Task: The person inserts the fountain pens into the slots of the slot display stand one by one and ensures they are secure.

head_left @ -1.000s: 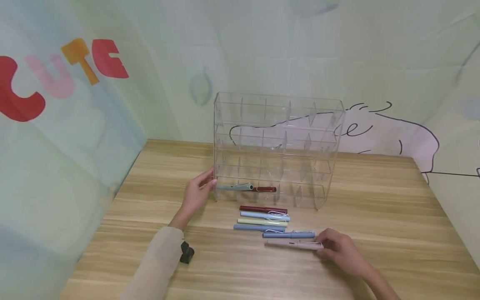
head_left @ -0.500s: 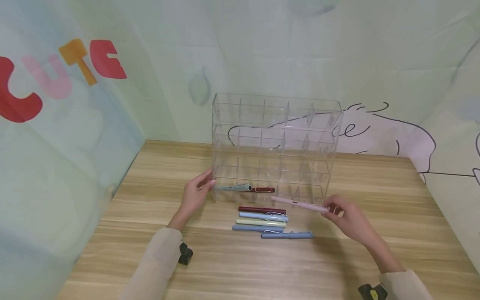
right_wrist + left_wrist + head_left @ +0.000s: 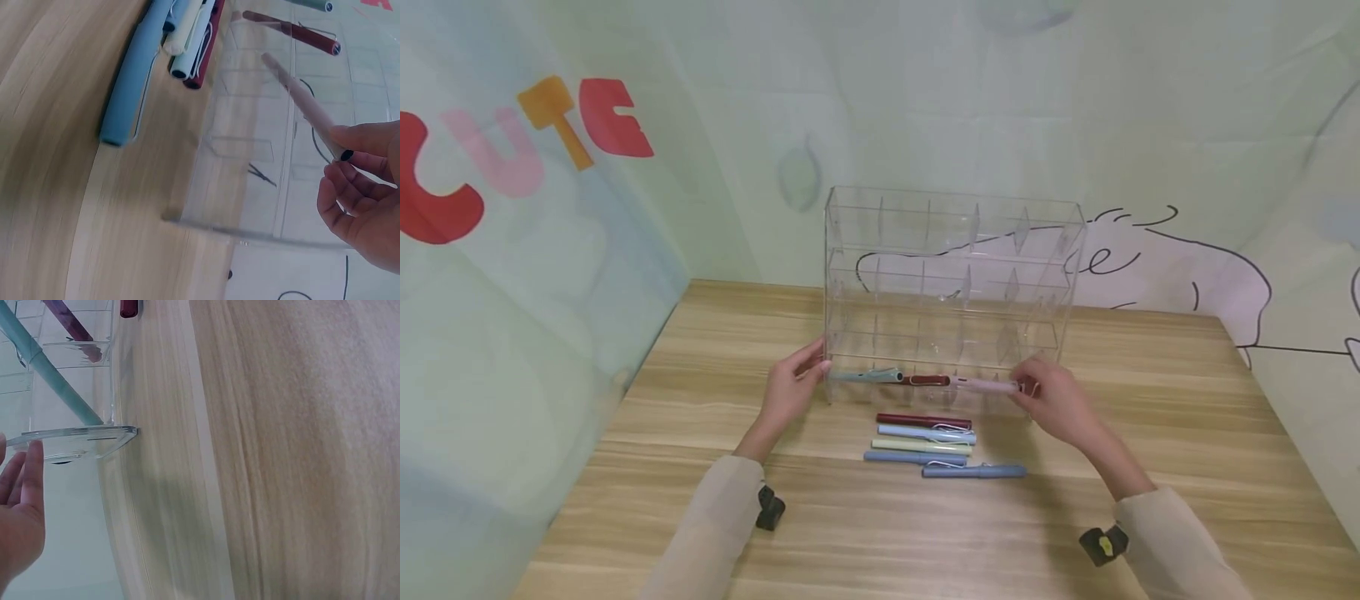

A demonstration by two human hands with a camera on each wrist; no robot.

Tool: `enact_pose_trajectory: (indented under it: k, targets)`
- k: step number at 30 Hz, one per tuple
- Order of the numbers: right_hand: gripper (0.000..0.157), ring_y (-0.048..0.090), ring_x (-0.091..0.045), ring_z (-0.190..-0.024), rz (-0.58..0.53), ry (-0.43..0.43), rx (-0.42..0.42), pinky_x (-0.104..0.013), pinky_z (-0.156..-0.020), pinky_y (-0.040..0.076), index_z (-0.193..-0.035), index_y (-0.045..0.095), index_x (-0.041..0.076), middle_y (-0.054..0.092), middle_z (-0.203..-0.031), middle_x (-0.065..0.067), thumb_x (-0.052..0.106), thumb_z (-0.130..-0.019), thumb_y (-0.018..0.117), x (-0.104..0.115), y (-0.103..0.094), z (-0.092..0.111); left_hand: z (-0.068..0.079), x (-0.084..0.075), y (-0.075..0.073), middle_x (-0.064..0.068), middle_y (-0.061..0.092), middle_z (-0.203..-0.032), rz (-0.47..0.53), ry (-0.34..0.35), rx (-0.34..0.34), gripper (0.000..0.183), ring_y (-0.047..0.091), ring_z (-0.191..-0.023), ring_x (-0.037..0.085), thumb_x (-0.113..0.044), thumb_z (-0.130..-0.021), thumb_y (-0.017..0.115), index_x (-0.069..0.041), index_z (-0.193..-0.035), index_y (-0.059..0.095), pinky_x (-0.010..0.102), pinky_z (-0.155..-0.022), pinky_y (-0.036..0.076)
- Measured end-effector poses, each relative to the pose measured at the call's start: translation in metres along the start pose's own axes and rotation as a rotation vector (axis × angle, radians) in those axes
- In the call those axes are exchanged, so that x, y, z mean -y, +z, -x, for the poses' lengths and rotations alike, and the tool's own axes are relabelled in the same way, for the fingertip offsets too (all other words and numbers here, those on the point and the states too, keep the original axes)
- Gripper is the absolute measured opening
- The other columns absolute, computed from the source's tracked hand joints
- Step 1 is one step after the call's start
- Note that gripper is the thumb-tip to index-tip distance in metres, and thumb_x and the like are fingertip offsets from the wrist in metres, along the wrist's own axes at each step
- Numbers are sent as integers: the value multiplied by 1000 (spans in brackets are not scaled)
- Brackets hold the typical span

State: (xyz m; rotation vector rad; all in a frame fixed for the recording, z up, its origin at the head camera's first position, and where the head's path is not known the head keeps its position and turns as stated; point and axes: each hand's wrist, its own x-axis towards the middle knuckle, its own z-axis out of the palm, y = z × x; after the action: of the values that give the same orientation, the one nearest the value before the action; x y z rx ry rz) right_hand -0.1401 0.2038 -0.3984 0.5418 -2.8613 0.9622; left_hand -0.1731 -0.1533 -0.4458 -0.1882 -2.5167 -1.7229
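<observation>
A clear acrylic rack point(image 3: 955, 310) with rows of compartments stands on the table. My right hand point(image 3: 1052, 396) pinches one end of a pale pink pen point(image 3: 985, 384) at the rack's lowest row; in the right wrist view the pen point(image 3: 306, 103) slants over the compartments, thumb and fingers at its dark-tipped end. A teal pen point(image 3: 865, 376) and a dark red pen point(image 3: 928, 380) lie along that row, left of the pink one. My left hand point(image 3: 790, 387) touches the rack's left side panel; its extended fingers point(image 3: 32, 475) meet the panel's outer face in the left wrist view.
In front of the rack lie a maroon pen point(image 3: 923, 421), a light blue pen point(image 3: 925, 433), a pale green pen point(image 3: 921, 447) and two blue pens, one further left point(image 3: 913, 457) and one nearest me point(image 3: 973, 472). A printed cloth point(image 3: 737, 150) hangs behind the wooden table point(image 3: 880, 542).
My right hand has lifted the pink pen from the table and carried it forward, then left, to the rack's lowest row. My left hand has stayed at the rack's side.
</observation>
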Motion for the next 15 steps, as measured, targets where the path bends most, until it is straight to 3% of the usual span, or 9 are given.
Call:
enact_pose_trajectory:
  k: [15]
  targets:
    - [15, 48, -15, -66, -75, -12, -80, -22, -54, 48, -86, 63, -3, 52, -79, -6, -7, -73, 70, 10, 23, -13, 0, 0, 0, 21, 56, -121, 9, -12, -1, 40, 56, -106, 31, -3, -89, 57, -1, -128, 50, 21, -80, 54]
